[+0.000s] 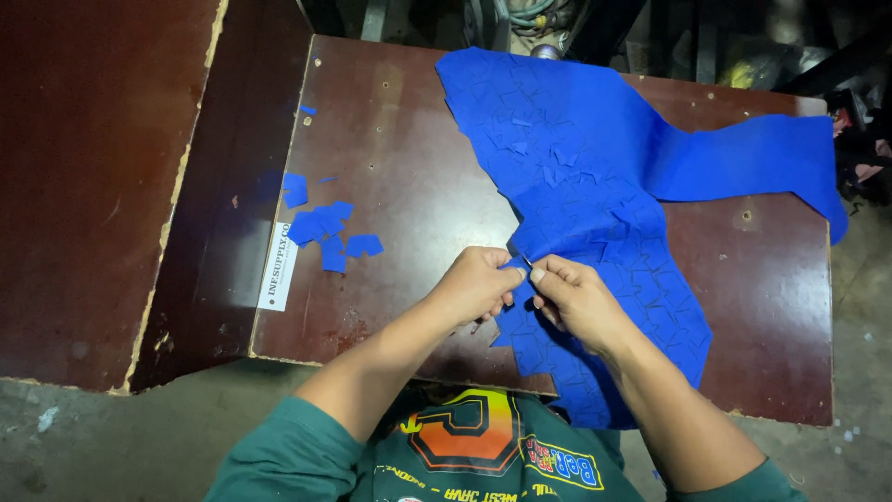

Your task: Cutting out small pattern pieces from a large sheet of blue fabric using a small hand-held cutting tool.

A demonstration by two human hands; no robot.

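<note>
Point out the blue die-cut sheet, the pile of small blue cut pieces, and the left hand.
blue sheet (pixel 576 149), head view, flat upper part
small blue pieces (pixel 325 232), head view, pile's middle
left hand (pixel 478 284), head view, back of hand

Left hand (pixel 478 284): bare, fingers curled inward, thumb and forefinger pressed together in a pinch at its right edge; forearm bare, angled up from lower left, dark green sleeve at the elbow
Right hand (pixel 578 296): bare, knuckles up, thumb tip meeting forefinger in a pinch, just beside the left hand's pinch, tips almost touching; forearm bare, angled up from lower right, dark green sleeve at the elbow
</note>
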